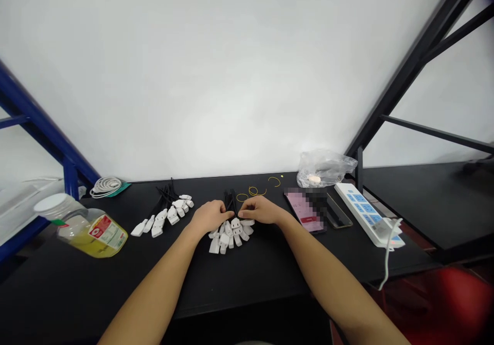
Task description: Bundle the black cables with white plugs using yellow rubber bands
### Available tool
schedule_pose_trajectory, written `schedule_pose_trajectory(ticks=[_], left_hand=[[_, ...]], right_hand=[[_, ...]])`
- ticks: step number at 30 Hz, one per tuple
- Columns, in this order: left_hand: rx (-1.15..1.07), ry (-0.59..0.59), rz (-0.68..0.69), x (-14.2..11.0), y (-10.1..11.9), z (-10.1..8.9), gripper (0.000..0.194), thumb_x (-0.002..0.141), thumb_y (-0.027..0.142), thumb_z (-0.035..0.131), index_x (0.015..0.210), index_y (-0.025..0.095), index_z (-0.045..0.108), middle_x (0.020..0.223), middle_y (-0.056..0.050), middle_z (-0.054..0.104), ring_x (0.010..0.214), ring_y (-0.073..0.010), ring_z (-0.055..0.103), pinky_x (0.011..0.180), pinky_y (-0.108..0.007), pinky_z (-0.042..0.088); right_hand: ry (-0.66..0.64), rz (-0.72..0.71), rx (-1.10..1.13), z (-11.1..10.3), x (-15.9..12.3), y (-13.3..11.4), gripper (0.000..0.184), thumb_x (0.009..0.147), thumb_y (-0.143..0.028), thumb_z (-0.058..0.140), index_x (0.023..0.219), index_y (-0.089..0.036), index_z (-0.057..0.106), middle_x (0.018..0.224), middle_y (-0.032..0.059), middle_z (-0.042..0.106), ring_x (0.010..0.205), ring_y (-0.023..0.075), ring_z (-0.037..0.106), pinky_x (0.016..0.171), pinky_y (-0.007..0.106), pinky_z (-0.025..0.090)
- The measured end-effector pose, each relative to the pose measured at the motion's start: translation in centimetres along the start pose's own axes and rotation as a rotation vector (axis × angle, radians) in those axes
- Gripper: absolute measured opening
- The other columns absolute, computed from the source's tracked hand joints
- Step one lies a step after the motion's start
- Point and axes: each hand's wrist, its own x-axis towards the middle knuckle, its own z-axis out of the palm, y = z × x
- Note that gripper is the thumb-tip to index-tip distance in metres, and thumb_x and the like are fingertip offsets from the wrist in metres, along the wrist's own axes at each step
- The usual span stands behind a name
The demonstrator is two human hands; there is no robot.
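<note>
no txt legible: bottle label [106, 233] & phone screen [300, 207] too small/blurred.

On the worktop [231, 288], one cable bundle [230, 234] lies between a second cable pile [172, 215], left, and a phone [299, 206], right.

Connectors [235, 224] are wht, cables [230, 200] blk, bands [253, 194] ylw, tbl [239, 283] blk, pwr strip [368, 215] wht/blue.

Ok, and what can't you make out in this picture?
All in the head view:
How firmly the left hand and right hand grip the thin black cables: fingers partly hide it.
Flat pink-screened phone: pixelation covers part of it.
Red-and-white label on the clear plastic bottle: small print, too small.
Red shape at lower right: too blurred to identify.
</note>
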Motion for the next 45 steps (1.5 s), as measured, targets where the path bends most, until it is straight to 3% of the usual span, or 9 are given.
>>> schedule_pose_trajectory(ticks=[5, 10, 14, 21, 26, 31, 34, 39, 45], left_hand=[[-0.162, 0.016, -0.016, 0.2, -0.6, -0.5, 0.040, 0.086, 0.055, 0.051, 0.064, 0.022, 0.050, 0.055, 0.000, 0.059, 0.052, -0.0180, 0.059, 0.055, -0.027, 0.035], [-0.362, 0.135, 0.021, 0.7, -0.8, -0.3, 0.041, 0.090, 0.056, 0.044, 0.067, 0.023, 0.045, 0.050, 0.004, 0.050, 0.045, -0.0150, 0.052, 0.052, -0.027, 0.037], [-0.535, 0.180, 0.000, 1.2, -1.1, 0.2, 0.041, 0.089, 0.058, 0.045, 0.070, 0.022, 0.047, 0.051, 0.006, 0.044, 0.042, -0.0118, 0.042, 0.045, -0.025, 0.031], [-0.921, 0.178, -0.042, 1.1, -0.2, 0.2, 0.043, 0.085, 0.064, 0.052, 0.076, 0.022, 0.044, 0.049, 0.010, 0.035, 0.036, -0.0074, 0.034, 0.039, -0.022, 0.029], [-0.804, 0.214, -0.053, 1.4, -0.5, 0.8, 0.041, 0.085, 0.062, 0.055, 0.078, 0.023, 0.044, 0.048, 0.010, 0.039, 0.034, -0.0085, 0.038, 0.038, -0.022, 0.031], [-0.573, 0.031, -0.106, 1.5, -1.7, 1.1, 0.040, 0.085, 0.061, 0.055, 0.080, 0.022, 0.050, 0.059, 0.003, 0.058, 0.038, -0.0123, 0.052, 0.041, -0.024, 0.037], [-0.405, -0.031, -0.039, 1.4, -2.2, 1.0, 0.039, 0.083, 0.058, 0.059, 0.075, 0.020, 0.055, 0.062, 0.000, 0.063, 0.043, -0.0130, 0.055, 0.044, -0.024, 0.036], [-0.385, -0.078, 0.079, 1.1, -1.8, 0.5, 0.041, 0.080, 0.057, 0.062, 0.069, 0.019, 0.059, 0.058, 0.001, 0.060, 0.049, -0.0125, 0.049, 0.046, -0.024, 0.033], [-0.527, 0.129, 0.239, -0.7, 1.3, -0.4, 0.033, 0.083, 0.050, 0.063, 0.079, 0.018, 0.065, 0.060, 0.004, 0.054, 0.054, -0.0108, 0.045, 0.051, -0.023, 0.034]], right_hand=[[0.244, 0.032, -0.266, -1.4, 0.0, 0.8, 0.022, 0.089, -0.040, 0.064, 0.090, -0.021, 0.075, 0.085, 0.0034, 0.075, 0.077, 0.0171, 0.066, 0.068, 0.026, 0.044], [0.443, 0.164, -0.403, -2.6, 0.2, 2.7, 0.018, 0.092, -0.032, 0.060, 0.092, -0.021, 0.074, 0.097, 0.0067, 0.076, 0.086, 0.0201, 0.067, 0.073, 0.028, 0.045], [0.428, 0.188, -0.399, -2.5, 0.5, 3.8, 0.015, 0.090, -0.028, 0.062, 0.095, -0.021, 0.074, 0.101, 0.0065, 0.075, 0.089, 0.0199, 0.067, 0.077, 0.028, 0.047], [0.406, 0.029, -0.420, -0.8, 1.3, 3.2, 0.019, 0.089, -0.024, 0.064, 0.106, -0.022, 0.072, 0.110, 0.0068, 0.071, 0.102, 0.0199, 0.065, 0.091, 0.031, 0.047], [0.336, -0.072, -0.334, 0.2, 1.0, 1.2, 0.019, 0.092, -0.026, 0.061, 0.106, -0.023, 0.073, 0.101, 0.0043, 0.074, 0.093, 0.0181, 0.067, 0.082, 0.029, 0.047], [0.238, -0.124, -0.272, 0.9, 0.7, 0.1, 0.018, 0.092, -0.031, 0.061, 0.101, -0.022, 0.074, 0.088, 0.0023, 0.075, 0.078, 0.0154, 0.067, 0.071, 0.025, 0.044], [0.215, -0.104, -0.278, 1.0, 0.8, 0.1, 0.017, 0.091, -0.032, 0.063, 0.098, -0.022, 0.074, 0.085, 0.0021, 0.074, 0.076, 0.0149, 0.066, 0.069, 0.024, 0.043], [0.212, -0.088, -0.258, 0.7, 0.8, 0.5, 0.015, 0.090, -0.030, 0.063, 0.093, -0.020, 0.074, 0.083, 0.0021, 0.073, 0.073, 0.0144, 0.064, 0.067, 0.024, 0.041], [0.247, -0.124, 0.016, 0.5, 0.8, -0.4, 0.033, 0.094, -0.039, 0.055, 0.074, -0.016, 0.070, 0.067, 0.0007, 0.065, 0.064, 0.0130, 0.056, 0.062, 0.025, 0.040]])
